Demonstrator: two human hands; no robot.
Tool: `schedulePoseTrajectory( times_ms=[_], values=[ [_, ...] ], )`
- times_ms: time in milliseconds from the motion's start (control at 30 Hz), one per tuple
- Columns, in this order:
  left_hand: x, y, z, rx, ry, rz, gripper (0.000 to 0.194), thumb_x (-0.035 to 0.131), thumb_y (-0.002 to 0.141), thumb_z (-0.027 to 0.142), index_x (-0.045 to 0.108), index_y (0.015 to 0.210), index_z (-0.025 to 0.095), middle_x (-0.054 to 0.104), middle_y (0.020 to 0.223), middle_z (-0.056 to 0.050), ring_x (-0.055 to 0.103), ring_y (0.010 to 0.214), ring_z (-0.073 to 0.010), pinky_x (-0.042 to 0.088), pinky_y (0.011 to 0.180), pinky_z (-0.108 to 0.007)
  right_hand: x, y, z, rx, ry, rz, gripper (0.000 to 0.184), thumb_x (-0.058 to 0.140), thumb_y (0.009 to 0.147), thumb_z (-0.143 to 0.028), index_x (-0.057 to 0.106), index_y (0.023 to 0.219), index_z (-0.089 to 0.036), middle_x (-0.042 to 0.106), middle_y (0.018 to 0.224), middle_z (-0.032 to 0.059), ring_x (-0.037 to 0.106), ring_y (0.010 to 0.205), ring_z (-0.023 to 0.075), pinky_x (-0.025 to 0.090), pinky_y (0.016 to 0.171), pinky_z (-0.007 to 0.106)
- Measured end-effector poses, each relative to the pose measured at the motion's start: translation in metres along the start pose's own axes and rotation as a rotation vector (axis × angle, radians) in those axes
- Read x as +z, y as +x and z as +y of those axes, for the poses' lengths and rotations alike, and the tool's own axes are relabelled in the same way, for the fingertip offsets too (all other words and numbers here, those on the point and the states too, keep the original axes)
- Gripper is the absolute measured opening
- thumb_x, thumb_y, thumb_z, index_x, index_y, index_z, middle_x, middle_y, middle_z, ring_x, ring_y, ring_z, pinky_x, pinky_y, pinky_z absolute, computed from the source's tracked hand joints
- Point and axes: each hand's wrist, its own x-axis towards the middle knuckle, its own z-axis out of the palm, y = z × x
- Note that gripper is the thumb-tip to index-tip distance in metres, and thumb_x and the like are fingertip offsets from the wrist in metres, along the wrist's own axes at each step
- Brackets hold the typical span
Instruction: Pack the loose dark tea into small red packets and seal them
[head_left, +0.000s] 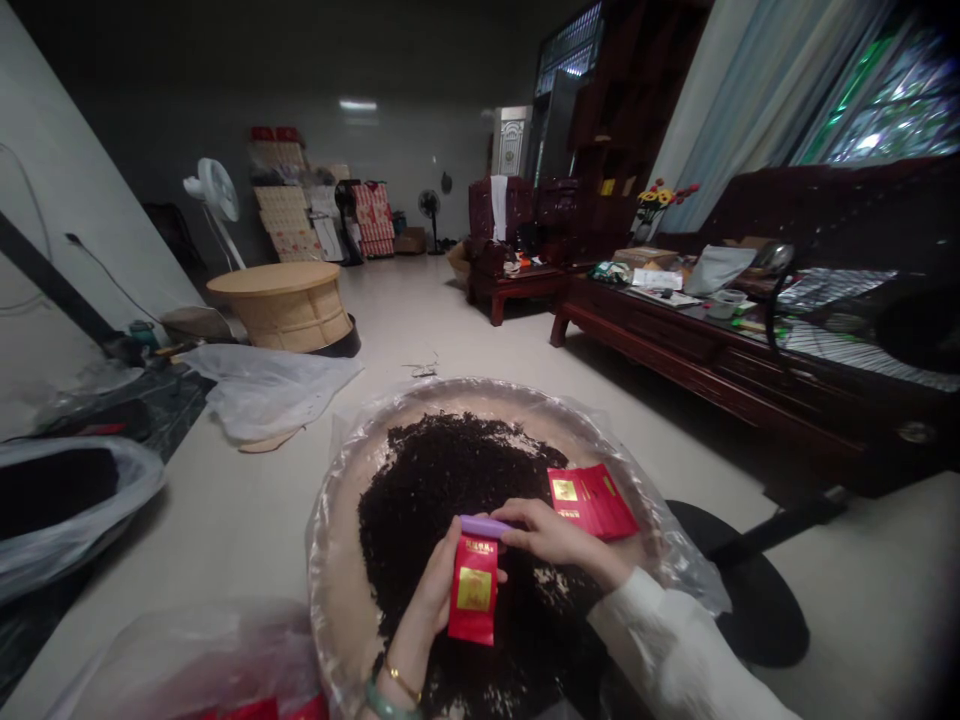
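Note:
My left hand (433, 590) is closed around a small red foil packet (472, 592) with a gold label, holding it upright. Across the packet's top edge lies a slim purple bar (484, 527), perhaps a bag clip; its exact kind is unclear. The fingers of my right hand (544, 535) grip the bar's right end. Both hands are over a wide round tray (341, 610) lined with clear plastic, where dark loose leaves that look like tea (442, 470) are heaped. Flat red packets (596, 500) lie on the tray's right side, beyond my right wrist.
Lower left is a clear plastic bag (202, 650) with red packets inside. A plastic-lined container of dark material (60, 490) stands at left, near a round woven drum (289, 310). At right are a long dark wooden table (675, 350) and a black round stand base (765, 620).

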Motion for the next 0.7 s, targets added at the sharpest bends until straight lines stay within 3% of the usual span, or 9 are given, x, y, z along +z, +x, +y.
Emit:
schedulePoseTrajectory(
  times_ms=[267, 400, 700],
  values=[
    [0.001, 0.0, 0.001, 0.085, 0.039, 0.06, 0.063, 0.071, 0.069, 0.058, 0.056, 0.112, 0.015, 0.072, 0.085, -0.008, 0.07, 0.059, -0.022, 0.053, 0.053, -0.028, 0.002, 0.003, -0.004, 0.085, -0.028, -0.001, 0.029, 0.06, 0.081, -0.028, 0.07, 0.106, -0.017, 0.071, 0.095, 0.0065, 0.062, 0.083, 0.0209, 0.045, 0.072, 0.028],
    [0.004, -0.002, 0.005, 0.107, 0.05, 0.024, 0.057, 0.073, 0.067, 0.055, 0.059, 0.103, 0.014, 0.071, 0.08, -0.006, 0.068, 0.059, -0.0188, 0.053, 0.058, -0.028, 0.011, 0.007, -0.003, 0.159, 0.062, 0.056, 0.029, 0.063, 0.08, -0.036, 0.073, 0.101, -0.017, 0.073, 0.095, 0.005, 0.064, 0.083, 0.0218, 0.046, 0.073, 0.029],
    [0.005, -0.005, 0.008, 0.146, 0.068, -0.013, 0.054, 0.074, 0.067, 0.054, 0.063, 0.1, 0.013, 0.071, 0.079, -0.005, 0.066, 0.062, -0.0165, 0.05, 0.063, -0.028, 0.02, 0.008, -0.002, 0.097, 0.105, 0.116, 0.04, 0.058, 0.082, -0.049, 0.074, 0.1, -0.018, 0.074, 0.091, 0.006, 0.065, 0.082, 0.0229, 0.045, 0.07, 0.028]
  ],
)
